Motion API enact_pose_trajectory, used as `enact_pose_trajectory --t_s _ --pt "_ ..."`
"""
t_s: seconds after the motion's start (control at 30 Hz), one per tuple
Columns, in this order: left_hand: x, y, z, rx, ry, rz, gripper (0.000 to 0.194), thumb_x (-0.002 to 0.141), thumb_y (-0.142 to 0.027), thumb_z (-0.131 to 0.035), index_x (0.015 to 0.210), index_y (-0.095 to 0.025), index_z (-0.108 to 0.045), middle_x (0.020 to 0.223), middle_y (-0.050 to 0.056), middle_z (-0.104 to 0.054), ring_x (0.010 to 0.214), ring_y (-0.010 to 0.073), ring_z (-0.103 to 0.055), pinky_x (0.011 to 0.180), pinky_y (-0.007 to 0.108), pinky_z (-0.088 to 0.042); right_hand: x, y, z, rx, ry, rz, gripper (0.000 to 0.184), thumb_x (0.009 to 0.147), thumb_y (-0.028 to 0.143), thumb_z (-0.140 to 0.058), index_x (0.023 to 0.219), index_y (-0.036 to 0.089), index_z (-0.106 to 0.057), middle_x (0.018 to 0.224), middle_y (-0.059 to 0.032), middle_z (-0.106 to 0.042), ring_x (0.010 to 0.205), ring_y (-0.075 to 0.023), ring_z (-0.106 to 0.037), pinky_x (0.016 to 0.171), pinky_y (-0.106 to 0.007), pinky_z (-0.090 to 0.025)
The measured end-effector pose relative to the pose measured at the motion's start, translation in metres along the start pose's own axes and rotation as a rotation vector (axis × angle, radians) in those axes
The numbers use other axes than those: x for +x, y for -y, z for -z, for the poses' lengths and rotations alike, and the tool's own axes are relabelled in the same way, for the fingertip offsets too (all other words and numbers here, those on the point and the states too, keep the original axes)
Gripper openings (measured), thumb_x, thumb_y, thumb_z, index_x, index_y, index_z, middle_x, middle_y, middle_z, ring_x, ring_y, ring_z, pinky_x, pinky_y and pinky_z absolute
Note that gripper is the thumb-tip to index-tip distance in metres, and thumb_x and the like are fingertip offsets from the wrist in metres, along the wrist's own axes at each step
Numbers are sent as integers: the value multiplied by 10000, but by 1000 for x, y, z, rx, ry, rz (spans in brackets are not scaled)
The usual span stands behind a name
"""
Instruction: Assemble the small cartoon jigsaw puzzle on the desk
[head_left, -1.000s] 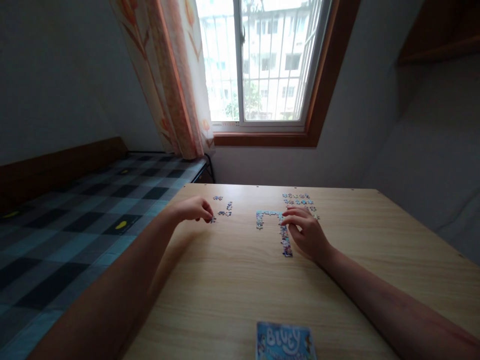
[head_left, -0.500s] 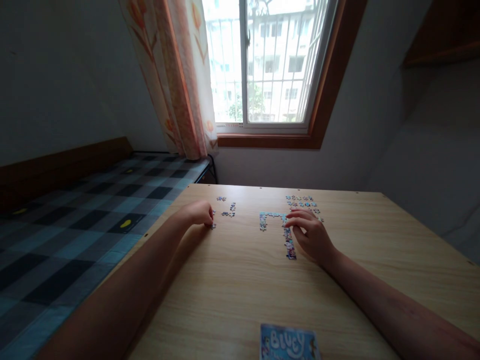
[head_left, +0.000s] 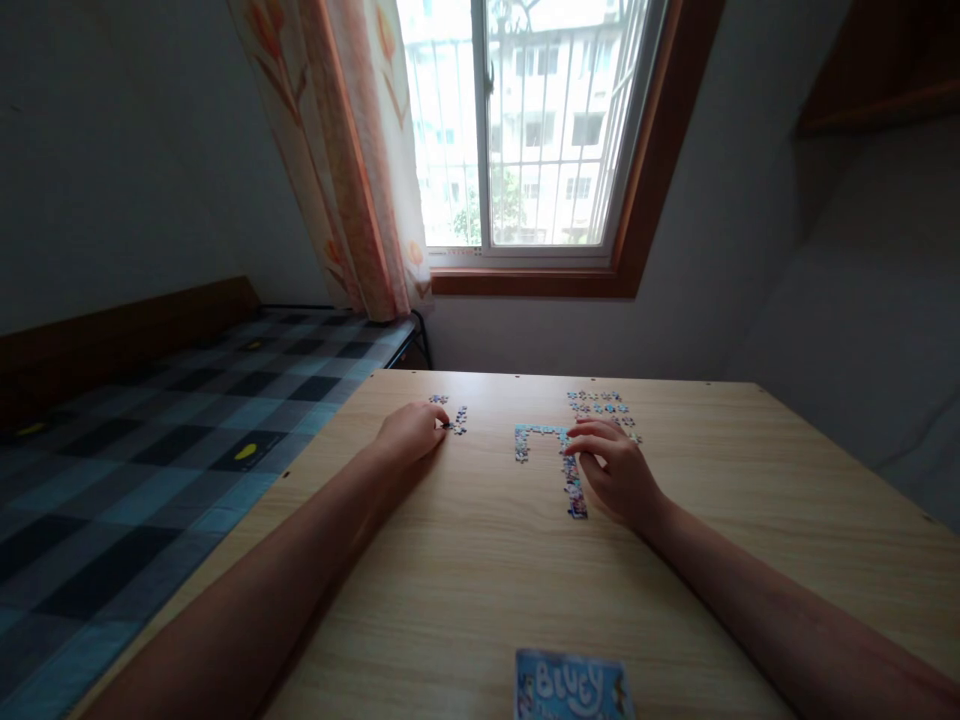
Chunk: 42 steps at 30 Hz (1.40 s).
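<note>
My left hand (head_left: 415, 432) is at the left of the table, with thumb and forefinger pinched on a dark puzzle piece (head_left: 447, 425) at the end of a small joined puzzle section (head_left: 460, 420). Another small puzzle section (head_left: 439, 399) lies just behind it. My right hand (head_left: 611, 462) rests by the top right corner of a partly joined puzzle border (head_left: 575, 495), its fingers apart and the fingertips touching or just over the border. That border forms a top edge, a short left side and a longer right side. My right fingers hide part of its corner.
Several loose puzzle pieces (head_left: 600, 408) lie in rows behind my right hand. A blue box (head_left: 574, 685) marked "BLUEY" sits at the near edge of view. The wooden table (head_left: 450, 580) stands beside a bed with a checked cover (head_left: 150, 460), below a window.
My left hand has moved right and slightly away from me, from loose pieces at the left to the small joined section. My right hand stays at the border's corner. The view has shifted slightly.
</note>
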<state>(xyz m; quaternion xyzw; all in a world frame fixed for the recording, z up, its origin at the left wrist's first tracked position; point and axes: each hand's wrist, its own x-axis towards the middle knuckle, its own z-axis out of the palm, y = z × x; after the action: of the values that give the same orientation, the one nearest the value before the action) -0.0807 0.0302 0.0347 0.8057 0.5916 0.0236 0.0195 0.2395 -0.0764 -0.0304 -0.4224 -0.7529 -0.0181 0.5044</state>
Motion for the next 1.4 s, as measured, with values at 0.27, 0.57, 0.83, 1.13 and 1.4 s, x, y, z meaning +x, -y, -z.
enact_pose_trajectory --t_s 0.27,0.57,0.83,1.13,1.4 --pt "-1 -3 5 26 -1 59 240 854 -275 -599 992 -266 -795 1056 64 -776 1006 256 -681 744 292 -465 0 1 0 -5 5 2 285 848 47 -560 813 260 -747 995 -44 -756 1118 -260 -653 1004 -499 -516" --pt "-4 -6 2 30 -22 47 254 885 -413 -593 909 -238 -775 1036 82 -771 964 244 -676 711 280 -450 1 2 0 1 -1 -2 293 844 44 -557 808 264 -747 995 -41 -760 1111 -260 -661 1009 -499 -518" --pt "-4 -7 3 52 -42 77 322 930 -433 -520 902 -226 -765 1017 98 -770 941 243 -679 691 283 -436 0 2 0 6 14 -6 299 838 36 -555 803 262 -746 995 -40 -762 1097 -257 -666 1009 -499 -518" --pt "0 4 0 15 -160 154 353 950 -451 -487 951 -226 -759 1007 94 -771 893 229 -678 667 277 -413 0 2 -1 29 24 -4 289 855 49 -555 810 260 -748 964 -38 -766 1062 -251 -678 1017 -495 -516" --pt "-1 5 -5 24 -189 113 347 948 -432 -476 925 -213 -743 996 91 -765 872 228 -676 637 291 -397 1 5 -1 36 42 -10 294 843 36 -542 803 250 -740 924 -33 -765 1012 -240 -683 983 -470 -521"
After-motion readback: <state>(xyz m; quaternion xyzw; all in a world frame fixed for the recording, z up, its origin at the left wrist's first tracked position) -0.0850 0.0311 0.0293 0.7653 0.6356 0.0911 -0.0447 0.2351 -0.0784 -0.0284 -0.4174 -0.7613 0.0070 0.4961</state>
